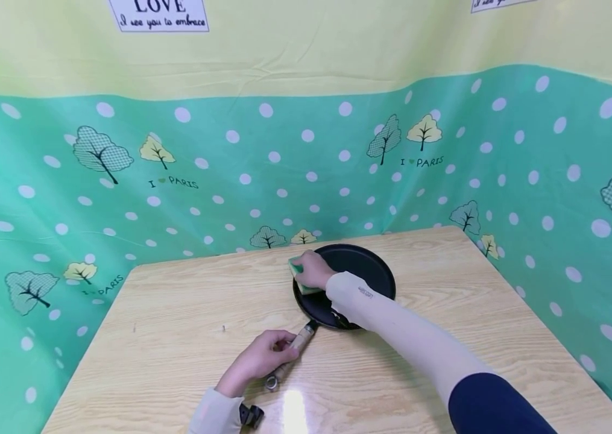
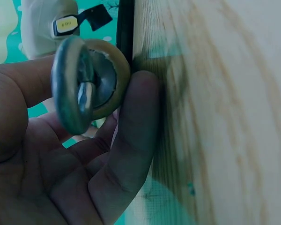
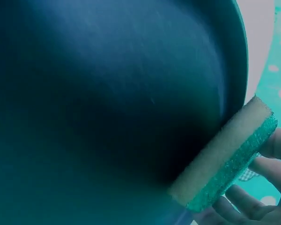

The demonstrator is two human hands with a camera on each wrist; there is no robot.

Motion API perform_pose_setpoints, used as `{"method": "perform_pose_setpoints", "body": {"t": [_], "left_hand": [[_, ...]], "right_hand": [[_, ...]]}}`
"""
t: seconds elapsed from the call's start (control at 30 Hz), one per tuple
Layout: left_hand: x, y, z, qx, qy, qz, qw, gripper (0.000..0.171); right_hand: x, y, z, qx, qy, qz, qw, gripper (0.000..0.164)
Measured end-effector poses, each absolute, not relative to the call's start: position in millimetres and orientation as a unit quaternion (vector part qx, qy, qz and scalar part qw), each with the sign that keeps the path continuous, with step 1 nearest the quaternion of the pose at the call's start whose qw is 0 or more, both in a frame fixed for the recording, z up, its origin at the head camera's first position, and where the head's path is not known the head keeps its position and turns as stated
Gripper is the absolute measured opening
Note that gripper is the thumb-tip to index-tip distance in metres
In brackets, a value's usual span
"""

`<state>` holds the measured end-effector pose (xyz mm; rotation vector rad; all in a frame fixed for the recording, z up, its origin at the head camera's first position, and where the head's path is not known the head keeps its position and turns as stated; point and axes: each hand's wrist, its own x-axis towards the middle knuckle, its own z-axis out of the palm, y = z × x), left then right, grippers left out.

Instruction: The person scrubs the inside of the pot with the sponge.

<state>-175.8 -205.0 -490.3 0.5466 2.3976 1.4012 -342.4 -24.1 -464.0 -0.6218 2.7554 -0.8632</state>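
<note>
A black frying pan with a low rim lies flat on the table, its wooden handle pointing toward me and to the left. My left hand grips that handle between thumb and fingers, close over the tabletop. At the handle's end, a metal hanging ring shows large in the left wrist view. Over the pan's left side, my right hand holds a sponge, beige on one face and green on the other. Its beige face is toward the pan, right at the rim, while the fingers lie along the green face.
The light wooden table ends at a back edge close behind the pan. A patterned green and yellow cloth hangs around the back and sides. My right sleeve crosses over the pan's near right side.
</note>
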Motion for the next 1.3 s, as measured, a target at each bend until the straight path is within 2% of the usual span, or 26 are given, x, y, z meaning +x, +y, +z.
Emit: {"method": "perform_pose_setpoints", "body": {"t": [0.27, 0.4, 0.5, 0.67, 0.97, 1.3], "left_hand": [[-174.8, -203.8, -489.9, 0.188, 0.832, 0.497, 0.162, 0.029], [-174.7, -203.9, -489.2, 0.186, 0.831, 0.497, 0.165, 0.029], [-174.8, -204.4, -488.6, 0.184, 0.831, 0.499, 0.165, 0.029], [-175.4, -204.5, -489.5, 0.181, 0.832, 0.499, 0.162, 0.03], [-174.3, -207.0, -489.6, 0.177, 0.839, 0.49, 0.16, 0.03], [-176.1, -205.4, -489.5, 0.174, 0.835, 0.495, 0.164, 0.03]], "right_hand": [[-365.5, -8.3, -468.4, -0.183, 0.951, -0.241, 0.069, 0.047], [-378.7, 14.4, -471.8, -0.181, 0.967, -0.175, 0.038, 0.049], [-386.5, 34.5, -473.0, -0.185, 0.975, -0.123, 0.021, 0.044], [-388.7, 68.5, -469.4, -0.188, 0.978, -0.083, 0.024, 0.042], [-369.1, 113.0, -452.7, -0.197, 0.978, -0.034, 0.062, 0.044], [-320.4, 156.2, -445.2, -0.244, 0.968, -0.026, 0.051, 0.037]]}}
